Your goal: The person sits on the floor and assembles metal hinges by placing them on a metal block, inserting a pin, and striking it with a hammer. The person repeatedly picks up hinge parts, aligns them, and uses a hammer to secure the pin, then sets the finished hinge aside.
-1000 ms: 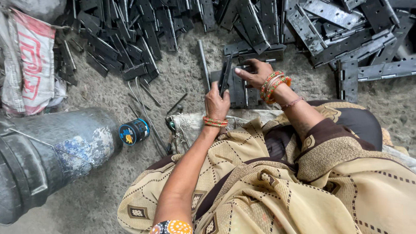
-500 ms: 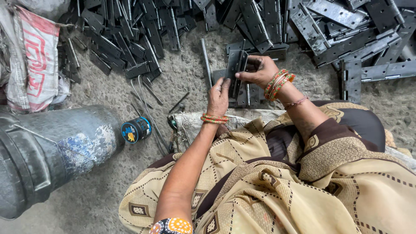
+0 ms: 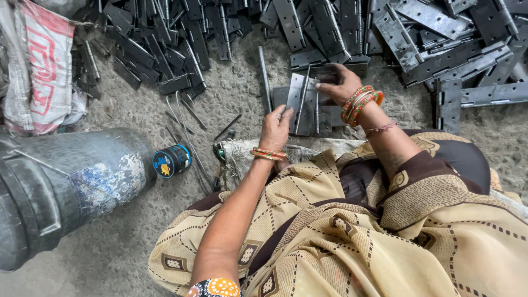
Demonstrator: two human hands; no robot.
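Two hands worked one hinge, and I could see why each sat where it did. My left hand [image 3: 276, 127] lay along the near edge of the hinge [image 3: 304, 104], fingers spread and thumb pressing the leaf flat, a loose steadying touch and no closed grip. My right hand [image 3: 336, 83] curled over the far side of the same hinge, fingertips pinching something dark at the top of the leaf; I could not tell whether that was a pin or the edge of another plate. The hinge itself lay on the rough concrete floor [image 3: 236, 93] just beyond my knees, resting on a couple of other plates, close enough that both arms reached it with bent elbows.

Loose thin rods [image 3: 187, 118] lay to the left, near the left hand. Heaps of dark hinges [image 3: 440, 38] ringed the far side, within reach. A small blue-capped tin [image 3: 171, 160] stood beside a grey drum [image 3: 60, 187] lying on its side, well apart from the work.
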